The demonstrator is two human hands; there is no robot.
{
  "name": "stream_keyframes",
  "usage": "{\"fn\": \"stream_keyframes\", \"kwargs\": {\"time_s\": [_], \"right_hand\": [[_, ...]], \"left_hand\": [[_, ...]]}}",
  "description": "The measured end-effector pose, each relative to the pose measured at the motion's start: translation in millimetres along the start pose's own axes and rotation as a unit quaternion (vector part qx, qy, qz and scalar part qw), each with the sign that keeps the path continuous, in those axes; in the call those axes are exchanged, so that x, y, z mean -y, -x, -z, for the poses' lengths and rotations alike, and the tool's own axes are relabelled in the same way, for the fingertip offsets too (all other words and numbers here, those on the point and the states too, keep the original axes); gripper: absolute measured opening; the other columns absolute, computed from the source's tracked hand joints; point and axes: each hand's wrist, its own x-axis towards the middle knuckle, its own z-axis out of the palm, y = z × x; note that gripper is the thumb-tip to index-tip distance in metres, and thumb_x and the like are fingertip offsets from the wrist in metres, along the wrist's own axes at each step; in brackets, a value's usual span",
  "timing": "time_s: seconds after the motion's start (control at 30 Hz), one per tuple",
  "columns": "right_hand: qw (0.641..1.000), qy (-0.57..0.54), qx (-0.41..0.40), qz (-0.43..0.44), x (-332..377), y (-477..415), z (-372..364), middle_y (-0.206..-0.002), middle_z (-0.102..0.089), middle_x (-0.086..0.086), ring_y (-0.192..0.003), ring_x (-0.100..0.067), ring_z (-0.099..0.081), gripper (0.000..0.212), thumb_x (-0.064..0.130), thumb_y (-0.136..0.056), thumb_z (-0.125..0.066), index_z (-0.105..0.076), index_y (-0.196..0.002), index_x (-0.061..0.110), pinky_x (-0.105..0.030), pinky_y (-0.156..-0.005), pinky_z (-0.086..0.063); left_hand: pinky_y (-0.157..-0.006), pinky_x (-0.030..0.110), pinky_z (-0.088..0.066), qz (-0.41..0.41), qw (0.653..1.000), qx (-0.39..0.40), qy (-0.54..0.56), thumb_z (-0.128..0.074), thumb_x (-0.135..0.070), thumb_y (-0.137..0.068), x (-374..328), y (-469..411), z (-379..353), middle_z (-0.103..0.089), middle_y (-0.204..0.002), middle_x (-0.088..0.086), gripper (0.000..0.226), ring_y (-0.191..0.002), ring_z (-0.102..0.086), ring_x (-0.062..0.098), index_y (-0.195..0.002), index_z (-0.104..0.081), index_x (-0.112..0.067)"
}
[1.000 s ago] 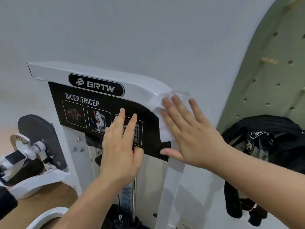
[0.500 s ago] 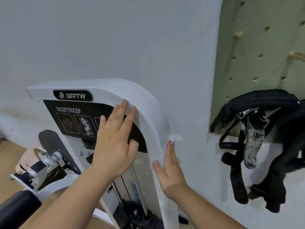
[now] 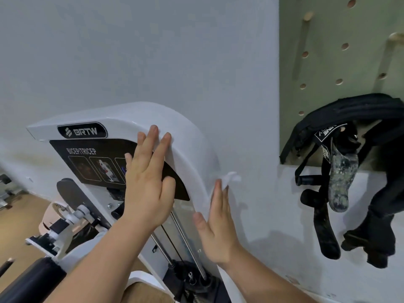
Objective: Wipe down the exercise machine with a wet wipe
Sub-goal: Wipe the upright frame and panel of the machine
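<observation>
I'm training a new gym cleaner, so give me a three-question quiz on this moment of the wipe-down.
1. True or false: the left hand lies flat, fingers straight, on the front of the exercise machine.
2. Where is the wet wipe? A: pressed by the right hand against the machine's side edge. B: gripped in the left hand. C: out of view.
3. Fill in: the black label reads BICEP/____.

Key: 1 true; 2 A; 3 TRICEP.
</observation>
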Motion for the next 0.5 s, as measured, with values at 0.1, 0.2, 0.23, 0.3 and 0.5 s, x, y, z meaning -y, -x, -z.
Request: {"fn": "stream_keyframes", "kwargs": {"time_s": [0.1,0.2,0.23,0.3,0.5], "right_hand": [[0.992,-0.104,-0.052,-0.057,12.2,-26.4,10.9,-0.167,0.027,0.006,-0.152,0.004,0.016,0.110,0.086,-0.079,-0.027,0.012,-0.162,0.025,-0.028,-0.128,-0.002],[0.987,-0.130,-0.095,-0.015,55.9,-60.2,29.5,-0.171,0.016,0.006,-0.146,0.017,-0.008,0.101,0.076,-0.090,-0.036,-0.008,-0.163,0.012,-0.004,-0.111,-0.014],[0.989,-0.103,-0.107,0.027,67.8,-63.9,31.7,-0.172,0.010,0.003,-0.151,0.006,-0.010,0.109,0.084,-0.085,-0.032,-0.008,-0.163,0.013,-0.011,-0.116,-0.014],[0.984,-0.014,-0.117,0.133,73.0,-60.0,24.5,-0.173,0.006,-0.004,-0.158,-0.011,0.004,0.115,0.093,-0.082,-0.020,-0.001,-0.163,0.015,-0.030,-0.127,-0.002],[0.990,-0.013,-0.107,0.089,-6.8,0.8,-17.2,-0.165,0.031,0.019,-0.156,-0.010,0.021,0.105,0.090,-0.088,-0.020,0.016,-0.158,0.020,-0.026,-0.125,0.011]], "left_hand": [[-0.123,0.058,-0.001,0.006,1.000,-0.011,0.011,-0.042,-0.008,-0.076,-1.4,-0.7,-2.9,-0.009,-0.170,-0.008,0.086,-0.158,0.002,0.015,-0.158,-0.028,-0.030],[-0.123,0.062,-0.003,0.015,1.000,-0.018,0.016,-0.042,-0.008,-0.076,-2.3,-0.9,-5.7,-0.010,-0.170,-0.006,0.084,-0.158,0.003,0.016,-0.157,-0.031,-0.028],[-0.123,0.063,-0.004,0.016,0.999,-0.022,0.017,-0.042,-0.009,-0.076,-2.3,-0.8,-6.5,-0.010,-0.170,-0.005,0.083,-0.158,0.003,0.016,-0.157,-0.032,-0.027],[-0.123,0.063,-0.004,0.012,0.999,-0.026,0.019,-0.041,-0.016,-0.080,-0.9,-0.7,-8.2,-0.010,-0.171,-0.005,0.078,-0.158,0.003,0.015,-0.157,-0.032,-0.027],[-0.123,0.063,-0.002,0.012,0.999,-0.033,0.017,-0.043,-0.007,-0.075,0.8,-1.4,-14.4,-0.006,-0.171,-0.007,0.087,-0.157,0.008,0.016,-0.158,-0.028,-0.027]]}}
